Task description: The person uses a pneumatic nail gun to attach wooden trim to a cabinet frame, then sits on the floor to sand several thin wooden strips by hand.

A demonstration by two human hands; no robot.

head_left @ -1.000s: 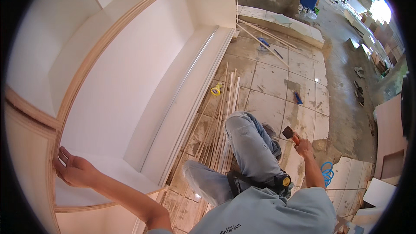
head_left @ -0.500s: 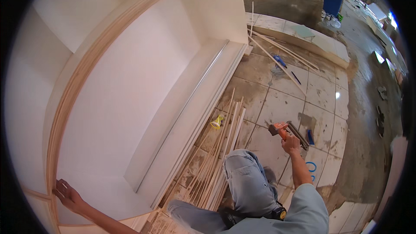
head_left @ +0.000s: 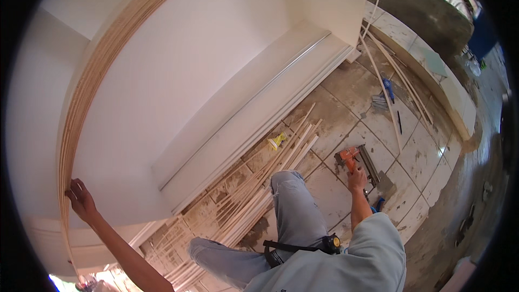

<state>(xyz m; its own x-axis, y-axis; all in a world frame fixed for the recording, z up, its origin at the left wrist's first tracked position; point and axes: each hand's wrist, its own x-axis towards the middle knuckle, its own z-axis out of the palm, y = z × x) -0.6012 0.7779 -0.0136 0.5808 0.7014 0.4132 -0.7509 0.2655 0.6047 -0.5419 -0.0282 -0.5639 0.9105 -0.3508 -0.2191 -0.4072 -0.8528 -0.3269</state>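
My right hand [head_left: 357,178] is wrapped round the handle of an orange and dark nail gun [head_left: 351,154], held out over the tiled floor. The gun's long dark magazine shows on its right side. At the far left, the curled fingers of my left hand [head_left: 81,200] grip the raw wood edge strip [head_left: 91,70] of a tall white cabinet [head_left: 178,75]. That strip runs up along the cabinet's front in a curve. My left fingertips are partly hidden against the edge.
Several thin wood strips [head_left: 254,200] lie on the floor between the cabinet and my knees. A yellow and clear object [head_left: 277,140] lies beside them. Farther off are longer strips [head_left: 405,81] and a blue tool [head_left: 388,90]. A low tiled ledge [head_left: 432,62] borders the floor.
The view has turned, so the cabinet and floor sit farther right. My left hand stays at the wood edge, higher in the picture. The nail gun now shows more of its side.
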